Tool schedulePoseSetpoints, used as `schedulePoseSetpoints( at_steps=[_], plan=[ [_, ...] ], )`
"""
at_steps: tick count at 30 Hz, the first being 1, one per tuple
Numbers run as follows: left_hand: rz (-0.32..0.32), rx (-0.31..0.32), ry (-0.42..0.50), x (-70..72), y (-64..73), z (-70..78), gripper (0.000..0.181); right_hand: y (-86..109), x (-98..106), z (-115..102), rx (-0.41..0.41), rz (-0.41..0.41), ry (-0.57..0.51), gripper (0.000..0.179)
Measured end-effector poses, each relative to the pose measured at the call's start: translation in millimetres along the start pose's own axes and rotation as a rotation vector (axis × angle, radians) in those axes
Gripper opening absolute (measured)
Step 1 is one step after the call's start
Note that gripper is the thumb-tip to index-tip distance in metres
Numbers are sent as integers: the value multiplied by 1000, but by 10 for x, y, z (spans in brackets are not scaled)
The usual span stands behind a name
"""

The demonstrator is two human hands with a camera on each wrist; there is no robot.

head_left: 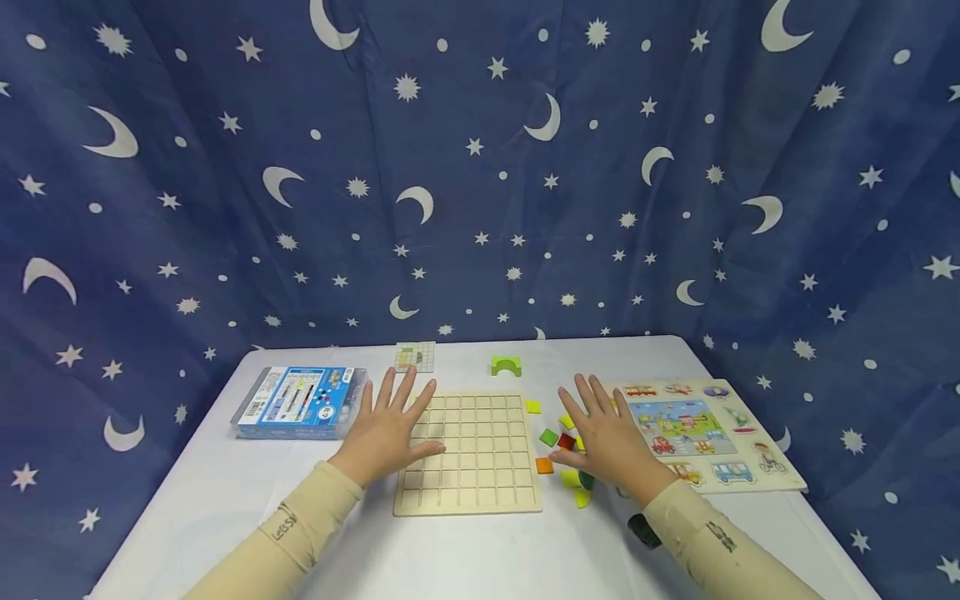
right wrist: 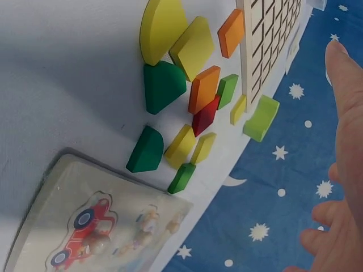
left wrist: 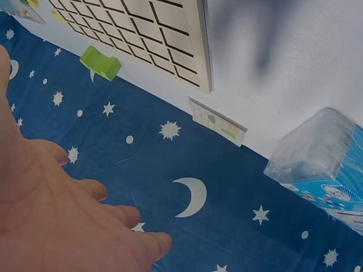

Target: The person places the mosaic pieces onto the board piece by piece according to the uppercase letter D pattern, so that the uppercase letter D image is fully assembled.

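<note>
Nearest, the left sleeve (head_left: 288,537) reads "Let's S", the rest lost in a fold; the right sleeve (head_left: 731,542) bears dark lettering too small to read. Two hands hover over the table (head_left: 225,500), palms down: the left hand (head_left: 386,437), fingers straight and spread wide, is over the left edge of one grid board (head_left: 468,471); the right hand (head_left: 609,442), fingers apart too, is over the blocks between grid and puzzle. The right wrist view shows twelve loose blocks: five yellow (right wrist: 191,46), two orange (right wrist: 231,33), one red (right wrist: 205,117), four green (right wrist: 164,85). Right of them lies one puzzle (head_left: 750,454) with vehicle pictures; to the left, one case (head_left: 300,404), its blue label's print illegible. Farther back are one card (head_left: 425,358) and one light green arch (head_left: 506,365), before a starry curtain (head_left: 480,225).
</note>
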State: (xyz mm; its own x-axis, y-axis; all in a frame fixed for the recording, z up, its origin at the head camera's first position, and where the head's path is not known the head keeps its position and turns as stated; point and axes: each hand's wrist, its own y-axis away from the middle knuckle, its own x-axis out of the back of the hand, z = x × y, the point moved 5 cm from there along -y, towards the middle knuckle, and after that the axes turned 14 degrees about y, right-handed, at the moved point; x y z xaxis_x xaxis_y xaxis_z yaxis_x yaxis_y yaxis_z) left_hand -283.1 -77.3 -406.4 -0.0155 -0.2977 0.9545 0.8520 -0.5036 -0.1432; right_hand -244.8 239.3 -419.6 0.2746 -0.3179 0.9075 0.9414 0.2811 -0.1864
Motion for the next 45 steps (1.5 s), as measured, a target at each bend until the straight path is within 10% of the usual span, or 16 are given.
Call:
schedulePoseSetpoints(
  at_steps=[29, 45],
  plan=[
    [3, -79, -114, 3, 66, 62, 105, -3, 78, -62, 72, -14, 31, 113],
    [-428, 248, 247, -334, 357, -333, 99, 2, -301, 265, 9, -166, -232, 40]
  ],
)
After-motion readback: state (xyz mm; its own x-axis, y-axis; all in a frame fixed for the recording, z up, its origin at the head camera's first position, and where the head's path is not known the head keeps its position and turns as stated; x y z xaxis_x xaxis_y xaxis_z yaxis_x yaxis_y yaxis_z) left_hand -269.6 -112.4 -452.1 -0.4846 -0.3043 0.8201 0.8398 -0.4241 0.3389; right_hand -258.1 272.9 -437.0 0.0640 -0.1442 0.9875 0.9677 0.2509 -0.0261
